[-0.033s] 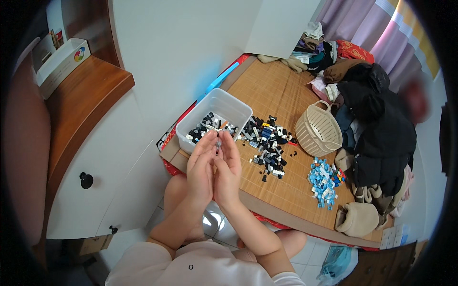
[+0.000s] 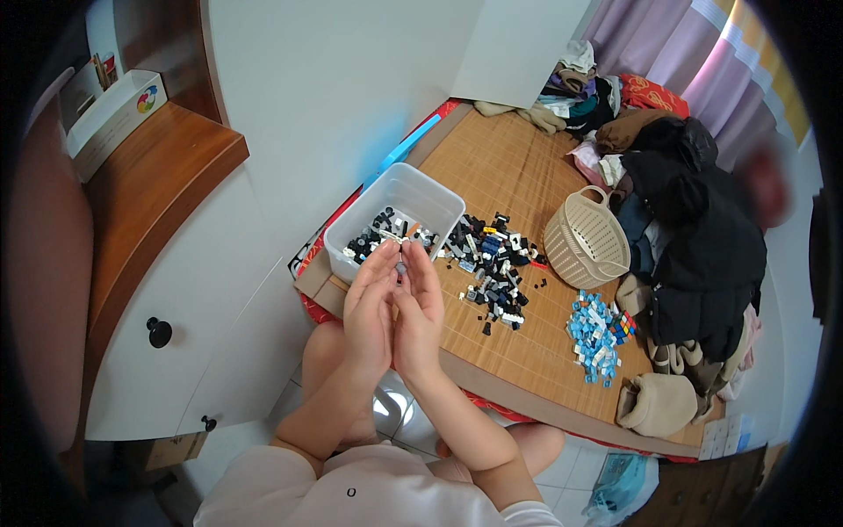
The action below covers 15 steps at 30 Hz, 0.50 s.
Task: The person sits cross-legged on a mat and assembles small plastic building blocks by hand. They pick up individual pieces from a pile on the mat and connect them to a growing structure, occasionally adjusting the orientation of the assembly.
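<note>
My left hand (image 2: pixel 370 321) and my right hand (image 2: pixel 418 321) are cupped together, side by side, over the near edge of a clear plastic bin (image 2: pixel 423 191). Their fingers are long and slightly curved, with the fingertips pointing into the bin. A few small grey and white toy bricks (image 2: pixel 401 269) show in the gap between the palms; how many lie deeper is hidden. Inside the bin are black, grey and white building bricks (image 2: pixel 383 225). Right beside it, a loose pile of mostly black and white bricks (image 2: pixel 497 255) spreads over the bamboo mat (image 2: pixel 479 154).
Farther right are a heap of light-blue bricks (image 2: pixel 594 338), a puzzle cube (image 2: pixel 623 327) and a beige basket (image 2: pixel 587 239). Piled clothes with a black jacket (image 2: pixel 716 255) line the right side. A white cabinet (image 2: pixel 325 105) and a wooden shelf (image 2: pixel 167 167) stand at the left.
</note>
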### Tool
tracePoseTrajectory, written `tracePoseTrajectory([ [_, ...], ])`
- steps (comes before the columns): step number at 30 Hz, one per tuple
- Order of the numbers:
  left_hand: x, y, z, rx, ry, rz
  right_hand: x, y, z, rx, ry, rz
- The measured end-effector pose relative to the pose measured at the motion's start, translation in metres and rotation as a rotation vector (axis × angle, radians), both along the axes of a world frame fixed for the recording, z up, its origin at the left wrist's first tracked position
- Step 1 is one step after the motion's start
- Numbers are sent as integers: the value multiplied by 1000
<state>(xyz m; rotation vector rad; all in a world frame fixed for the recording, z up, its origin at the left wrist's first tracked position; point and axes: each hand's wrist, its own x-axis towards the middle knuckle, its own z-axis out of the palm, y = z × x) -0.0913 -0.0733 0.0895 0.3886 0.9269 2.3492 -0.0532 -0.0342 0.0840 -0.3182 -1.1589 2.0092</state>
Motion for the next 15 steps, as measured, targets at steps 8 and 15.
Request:
tracePoseTrajectory([
  [8, 0, 3, -2, 0, -5, 41, 1, 2, 0, 26, -43, -20],
  [15, 2, 5, -3, 11, 1, 56, 5, 6, -1, 35, -57, -34],
])
